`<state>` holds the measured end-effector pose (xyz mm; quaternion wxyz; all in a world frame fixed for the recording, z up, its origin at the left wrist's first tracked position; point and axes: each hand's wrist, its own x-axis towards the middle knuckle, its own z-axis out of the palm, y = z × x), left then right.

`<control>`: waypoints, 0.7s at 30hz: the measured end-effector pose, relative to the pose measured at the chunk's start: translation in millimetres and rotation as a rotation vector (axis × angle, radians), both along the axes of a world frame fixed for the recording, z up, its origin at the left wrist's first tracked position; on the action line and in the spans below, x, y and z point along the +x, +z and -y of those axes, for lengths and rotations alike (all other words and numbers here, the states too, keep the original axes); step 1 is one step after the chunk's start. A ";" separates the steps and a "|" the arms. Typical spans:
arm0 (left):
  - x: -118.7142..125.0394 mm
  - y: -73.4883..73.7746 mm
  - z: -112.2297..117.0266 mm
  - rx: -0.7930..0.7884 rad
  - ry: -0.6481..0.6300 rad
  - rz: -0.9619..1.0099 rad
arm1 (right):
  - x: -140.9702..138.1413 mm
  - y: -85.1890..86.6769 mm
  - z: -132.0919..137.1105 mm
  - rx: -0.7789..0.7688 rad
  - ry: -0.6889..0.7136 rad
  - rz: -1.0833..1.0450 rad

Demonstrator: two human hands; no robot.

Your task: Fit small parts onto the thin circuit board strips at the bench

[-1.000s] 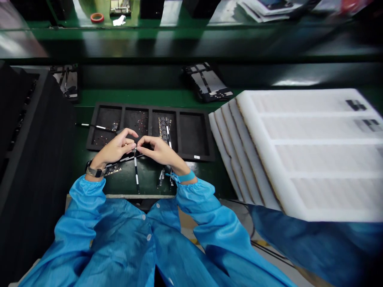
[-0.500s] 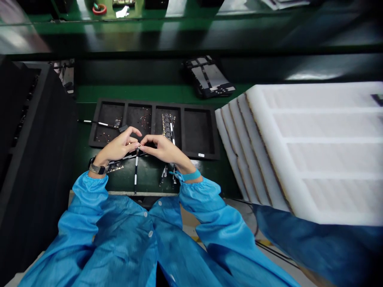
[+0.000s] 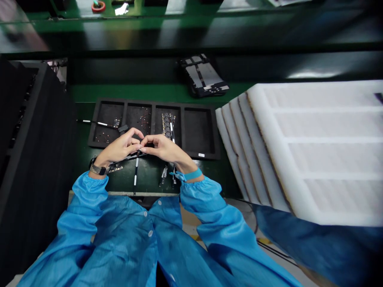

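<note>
A thin black flex cable (image 3: 136,171) with white labels hangs down toward the bench edge. Its upper end is pinched between thumb and fingers of my left hand (image 3: 119,149), and the fingertips of my right hand (image 3: 163,148) close on the same end; the small part there is mostly hidden. Both hands are over the front of a black foam tray (image 3: 209,155). Its compartments hold small circuit boards (image 3: 166,124) and tiny parts with red wires (image 3: 145,116). Another labelled cable (image 3: 103,124) lies across the tray's left side. By my left wrist rests a circuit board (image 3: 116,167).
Black foam stacks (image 3: 56,139) rise at left. Stacked white foam trays (image 3: 287,140) stand at right, beside a blue-clothed person (image 3: 299,239). Flat black-and-silver panels (image 3: 205,75) are piled behind the tray. A red tape roll (image 3: 98,7) sits on the shelf. More strips (image 3: 163,175) lie by my right wrist.
Both hands stay pinched at the cable's upper end, with only a tiny shift of the fingers. The view has moved slightly, and the background panels appear a little further left.
</note>
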<state>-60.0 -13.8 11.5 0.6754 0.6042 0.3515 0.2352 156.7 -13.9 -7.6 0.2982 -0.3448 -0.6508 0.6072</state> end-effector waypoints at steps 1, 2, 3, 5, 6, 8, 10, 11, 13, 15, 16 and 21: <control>0.0 0.2 0.0 -0.001 0.002 -0.001 | -0.4 0.0 0.1 -0.005 -0.004 -0.003; -0.3 0.7 -0.1 -0.001 0.004 -0.003 | -0.7 0.1 0.1 -0.010 -0.007 -0.009; -0.9 1.6 -0.2 0.000 0.003 -0.006 | -0.8 0.3 0.1 -0.016 -0.012 -0.019; -2.8 3.9 -0.4 0.001 -0.001 -0.016 | -0.4 1.2 -0.2 -0.036 -0.010 -0.041; -4.1 5.3 -0.4 0.002 -0.002 -0.022 | 0.2 2.2 -0.4 -0.051 -0.005 -0.051; -6.7 7.5 -0.6 0.002 0.004 -0.021 | 1.9 5.0 -0.8 -0.093 0.017 -0.065; -8.7 8.4 -0.9 0.001 0.015 -0.007 | 3.5 7.8 -1.2 -0.133 0.038 -0.075; -9.4 8.3 -1.2 0.001 0.021 0.000 | 3.9 8.5 -1.5 -0.145 0.038 -0.080; -10.2 7.7 -2.3 0.006 0.039 0.007 | 3.5 7.6 -3.0 -0.150 0.012 -0.080; -11.5 7.3 -3.8 0.012 0.074 0.011 | 1.8 3.2 -5.9 -0.129 -0.048 -0.073; -12.7 7.2 -4.7 0.013 0.095 0.017 | 0.8 0.2 -7.7 -0.111 -0.089 -0.068; -23.2 8.2 -8.8 -0.007 0.207 0.104 | 4.5 0.9 -11.9 0.063 -0.406 -0.015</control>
